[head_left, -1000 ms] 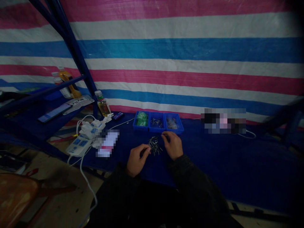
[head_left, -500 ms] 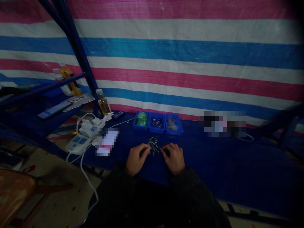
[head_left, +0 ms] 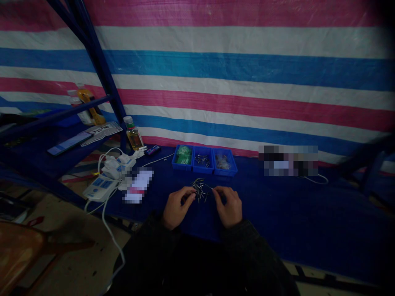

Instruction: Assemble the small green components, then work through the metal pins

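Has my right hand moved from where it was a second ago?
Yes. Your right hand has moved back toward you, farther from the blue trays, and now pinches a thin pin beside the pile.

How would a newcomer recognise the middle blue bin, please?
Find the dark blue table below the striped sheet. Beyond the pile of thin metal pieces, near the back edge, is the middle blue bin of three. It holds loose metal bits, while the left bin holds something green and the right bin something pale.
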`<state>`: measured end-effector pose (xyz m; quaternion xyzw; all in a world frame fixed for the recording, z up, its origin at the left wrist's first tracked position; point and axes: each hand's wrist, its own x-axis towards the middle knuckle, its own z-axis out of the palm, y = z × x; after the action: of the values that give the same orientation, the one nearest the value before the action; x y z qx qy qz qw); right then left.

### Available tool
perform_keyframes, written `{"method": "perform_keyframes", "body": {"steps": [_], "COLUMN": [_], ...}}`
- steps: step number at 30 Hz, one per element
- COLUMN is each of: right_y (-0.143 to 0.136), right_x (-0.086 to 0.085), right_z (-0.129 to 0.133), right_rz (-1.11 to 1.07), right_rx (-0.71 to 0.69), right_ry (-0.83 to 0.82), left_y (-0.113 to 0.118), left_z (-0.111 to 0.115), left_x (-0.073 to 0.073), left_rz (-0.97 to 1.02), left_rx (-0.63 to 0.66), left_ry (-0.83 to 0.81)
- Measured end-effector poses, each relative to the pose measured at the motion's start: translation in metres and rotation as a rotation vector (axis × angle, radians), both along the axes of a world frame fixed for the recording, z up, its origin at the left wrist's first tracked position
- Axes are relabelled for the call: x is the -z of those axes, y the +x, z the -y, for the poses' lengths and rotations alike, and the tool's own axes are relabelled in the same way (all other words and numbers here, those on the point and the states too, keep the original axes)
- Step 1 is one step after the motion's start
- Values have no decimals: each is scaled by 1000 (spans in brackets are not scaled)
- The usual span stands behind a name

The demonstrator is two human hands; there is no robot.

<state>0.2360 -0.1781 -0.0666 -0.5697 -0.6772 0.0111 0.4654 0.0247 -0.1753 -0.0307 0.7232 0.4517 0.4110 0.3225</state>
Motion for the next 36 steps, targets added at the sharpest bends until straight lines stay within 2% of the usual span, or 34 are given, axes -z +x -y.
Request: {"method": "perform_keyframes", "body": {"steps": [4, 7, 17, 31, 36], "right_y": [-15, -25, -27, -24, -25], "right_x": [-7, -10, -7, -6, -5], "right_z": [8, 13, 14, 13, 13], "right_rz": [61, 70, 35, 0, 13], "right_rx": [-226, -296, -347, -298, -345], "right_ry": [0, 10, 16, -82, -75], "left_y": [1, 0, 0, 1, 1], "left_z": [0, -1, -1, 0, 0], "left_x": [1, 0, 0, -2, -3], "left_rz": [-8, -42, -92, -93, -81], "left_rx": [21, 64, 82, 63, 71], "left_ry": [-3, 22, 30, 55, 45]}}
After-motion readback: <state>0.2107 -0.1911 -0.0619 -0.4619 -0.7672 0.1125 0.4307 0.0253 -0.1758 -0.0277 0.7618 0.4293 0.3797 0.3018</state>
